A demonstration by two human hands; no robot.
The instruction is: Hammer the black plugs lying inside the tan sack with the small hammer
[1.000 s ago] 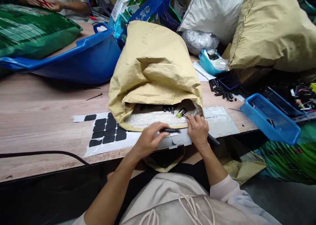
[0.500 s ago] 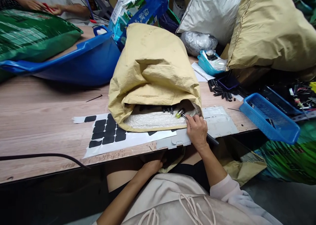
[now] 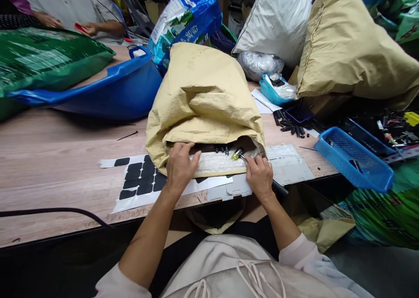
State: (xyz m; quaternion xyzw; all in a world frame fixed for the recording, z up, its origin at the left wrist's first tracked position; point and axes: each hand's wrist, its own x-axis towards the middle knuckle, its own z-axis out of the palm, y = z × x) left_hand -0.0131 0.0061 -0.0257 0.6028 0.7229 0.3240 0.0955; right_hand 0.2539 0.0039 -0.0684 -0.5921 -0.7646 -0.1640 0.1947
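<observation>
A tan paper sack (image 3: pixel 203 77) lies on the table with its mouth facing me and its white woven lining (image 3: pixel 216 162) showing. Several small black pieces (image 3: pixel 221 149) sit inside the mouth. My right hand (image 3: pixel 260 176) grips a small hammer (image 3: pixel 238 154) with a metal head and a yellow-green face; its black handle end sticks out below the hand. The hammer head rests at the mouth's right side. At the mouth's left side is my left hand (image 3: pixel 180 169), thumb apart from the fingers, fingertips partly hidden at the opening, nothing visible in it.
A sheet of black stickers (image 3: pixel 137 178) lies partly under the sack. To the left stands a blue basin (image 3: pixel 111 97). Black parts (image 3: pixel 291 124) and a blue basket (image 3: pixel 356 162) are at right. Another person's hands (image 3: pixel 90 28) hold something red across the table.
My left hand has risen from my lap to the left side of the sack's mouth. The right hand keeps the hammer in nearly the same place.
</observation>
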